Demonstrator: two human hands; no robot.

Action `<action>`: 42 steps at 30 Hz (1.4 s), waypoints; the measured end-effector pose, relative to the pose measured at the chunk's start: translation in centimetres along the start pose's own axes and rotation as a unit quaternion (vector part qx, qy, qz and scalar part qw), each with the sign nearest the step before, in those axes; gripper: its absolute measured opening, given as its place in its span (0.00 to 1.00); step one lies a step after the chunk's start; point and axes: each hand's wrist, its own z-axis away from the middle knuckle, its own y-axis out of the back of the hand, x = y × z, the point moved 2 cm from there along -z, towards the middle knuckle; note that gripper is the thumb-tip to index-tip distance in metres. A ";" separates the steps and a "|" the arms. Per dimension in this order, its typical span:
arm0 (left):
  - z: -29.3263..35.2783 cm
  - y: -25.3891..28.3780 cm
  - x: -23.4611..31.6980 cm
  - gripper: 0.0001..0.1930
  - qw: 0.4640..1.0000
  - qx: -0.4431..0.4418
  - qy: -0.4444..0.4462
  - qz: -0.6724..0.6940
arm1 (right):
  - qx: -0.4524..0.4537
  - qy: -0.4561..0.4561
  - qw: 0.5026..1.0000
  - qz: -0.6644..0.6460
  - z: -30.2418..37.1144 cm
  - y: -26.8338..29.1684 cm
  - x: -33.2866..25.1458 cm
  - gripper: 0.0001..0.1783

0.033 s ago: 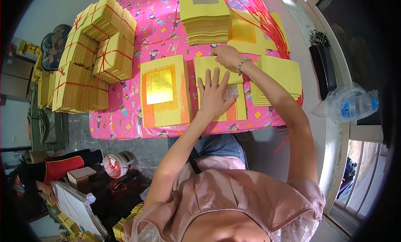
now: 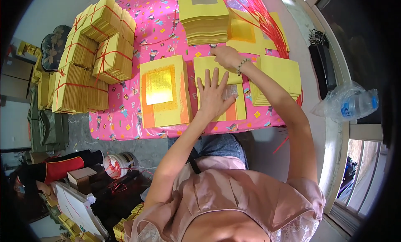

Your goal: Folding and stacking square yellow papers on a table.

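From where I stood, the work lay on a counter (image 2: 115,127) dressed in a glossy pink cover with small printed figures. The workpiece, a yellow paper sheet (image 2: 204,63) with its far part folded over, was positioned near the counter's front edge, directly before the seated person. A pale square and an orange band showed on its near part.

The left hand (image 2: 214,96) was placed flat on the workpiece, palm down, fingers spread apart. The right hand (image 2: 229,58) was located at the far edge of the fold, fingers curled together; whether it gripped the paper, I could not tell. A beaded bracelet (image 2: 241,66) encircled the right wrist.

To the person's left of the workpiece lay a thick yellow paper stack faced with a gold foil square (image 2: 163,89) and orange side bands. To the right, partly beneath the right forearm, was a plain yellow paper stack (image 2: 282,71). Beyond the workpiece rose a tall yellow paper stack (image 2: 204,27), with loose red plastic strands (image 2: 273,31) to its right. At the far left, yellow paper bundles (image 2: 77,52) tied with red string were piled together.
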 end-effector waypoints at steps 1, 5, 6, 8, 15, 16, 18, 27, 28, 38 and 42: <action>0.0 -0.1 0.0 0.44 1.000 0.003 -0.003 0.007 | 0.001 -0.003 1.000 -0.001 0.4 0.0 -0.3 0.17; 0.3 -0.3 -0.4 0.43 1.000 -0.010 0.000 -0.008 | 0.024 0.004 0.997 0.076 5.4 1.2 -3.9 0.26; 0.5 -0.4 -0.5 0.44 1.000 -0.009 0.002 -0.004 | 0.044 0.008 0.997 0.061 7.3 1.3 -4.9 0.28; 0.4 -0.4 0.0 0.44 1.000 -0.007 -0.004 0.004 | 0.062 -0.014 0.995 0.080 11.0 -0.9 -4.9 0.31; 0.4 -0.5 -0.2 0.45 1.000 -0.006 0.004 0.021 | 0.123 -0.033 0.989 0.069 16.3 -5.3 -4.8 0.35; 0.4 -0.4 -0.2 0.45 1.000 -0.011 0.005 0.024 | 0.115 -0.030 0.993 0.026 16.3 -5.7 -4.5 0.35; 0.4 -0.3 -0.3 0.44 1.000 -0.013 0.002 0.018 | 0.105 -0.029 0.994 -0.019 16.3 -6.1 -4.0 0.34; 1.4 0.3 -1.3 0.45 1.000 -0.002 0.018 0.017 | 0.052 -0.036 0.995 -0.077 16.5 -5.9 -3.9 0.43; 1.8 0.5 -1.4 0.45 0.999 0.007 0.026 0.021 | 0.047 -0.041 0.995 -0.080 16.6 -5.6 -4.2 0.44; 1.3 0.1 -2.4 0.35 0.999 -0.006 0.029 0.017 | 0.111 -0.065 0.989 0.071 13.5 -4.6 -5.0 0.23; 0.7 0.7 -1.9 0.32 0.998 -0.020 0.040 0.035 | 0.326 0.008 0.920 0.219 12.4 -5.6 -5.2 0.16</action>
